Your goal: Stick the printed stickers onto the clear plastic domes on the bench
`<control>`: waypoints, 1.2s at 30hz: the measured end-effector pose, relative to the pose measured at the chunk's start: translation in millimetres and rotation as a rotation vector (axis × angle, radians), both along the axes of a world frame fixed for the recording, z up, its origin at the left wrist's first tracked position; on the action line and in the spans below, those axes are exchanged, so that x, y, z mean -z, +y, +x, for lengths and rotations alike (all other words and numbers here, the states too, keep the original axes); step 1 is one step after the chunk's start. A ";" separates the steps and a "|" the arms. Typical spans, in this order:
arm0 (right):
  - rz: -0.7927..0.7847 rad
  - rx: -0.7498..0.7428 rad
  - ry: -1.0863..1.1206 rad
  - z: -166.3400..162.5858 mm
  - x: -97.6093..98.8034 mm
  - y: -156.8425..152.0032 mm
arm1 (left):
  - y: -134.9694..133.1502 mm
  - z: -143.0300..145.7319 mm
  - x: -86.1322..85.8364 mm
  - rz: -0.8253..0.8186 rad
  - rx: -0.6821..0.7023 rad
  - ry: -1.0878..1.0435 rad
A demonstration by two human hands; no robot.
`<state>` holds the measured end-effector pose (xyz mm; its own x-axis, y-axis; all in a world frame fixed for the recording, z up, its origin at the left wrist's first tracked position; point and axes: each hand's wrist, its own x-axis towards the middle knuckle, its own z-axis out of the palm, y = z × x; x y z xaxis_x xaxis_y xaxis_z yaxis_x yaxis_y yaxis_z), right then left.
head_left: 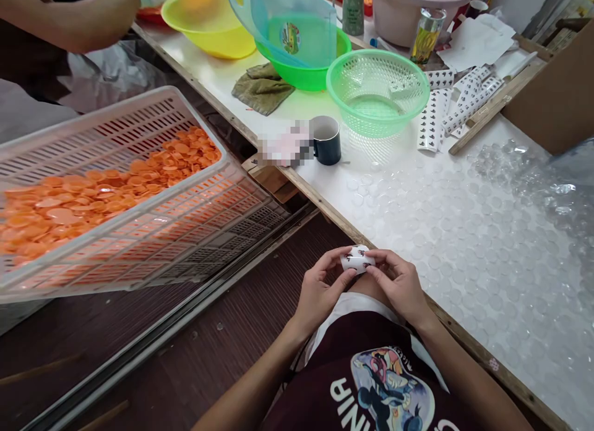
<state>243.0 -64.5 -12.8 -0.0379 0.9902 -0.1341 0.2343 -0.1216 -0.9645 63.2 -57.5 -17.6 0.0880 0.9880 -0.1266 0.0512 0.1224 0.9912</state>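
Observation:
Between my two hands, above my lap at the table's edge, is a small curled white sticker sheet (356, 258) printed with little dark figures. My left hand (323, 282) pinches its left end between thumb and fingers. The right end is pinched the same way by my right hand (398, 281). To the right, many clear round discs (445, 227) lie spread over the white table (371, 221). More sticker sheets (434, 119) with the same kind of print lie farther back on the table.
A white slatted crate (176, 202) of orange discs (93, 196) stands at left. On the table are a dark mug (326, 140), a pale green colander (378, 94), a cloth (262, 88) and a yellow basin (208, 23). Another person's arm (69, 17) reaches in at upper left.

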 end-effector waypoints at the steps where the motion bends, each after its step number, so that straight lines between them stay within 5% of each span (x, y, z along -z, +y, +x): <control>1: -0.019 0.020 0.031 0.3 0.6 0.5 | 0.1 0.5 -0.1 -0.002 0.007 -0.003; 15: -0.072 0.031 -0.008 0.7 2.3 9.3 | 6.7 8.4 6.8 -0.111 -0.042 -0.039; 25: 0.229 0.005 -0.387 4.0 -2.3 11.8 | 13.2 5.9 3.7 -0.091 -0.032 0.087; 31: 0.175 0.078 -0.225 2.3 -11.8 24.1 | 13.0 5.7 7.1 -0.081 -0.027 0.124; 36: 0.056 -0.088 -0.158 -7.7 -14.9 38.9 | 13.3 6.5 9.4 -0.050 -0.004 0.146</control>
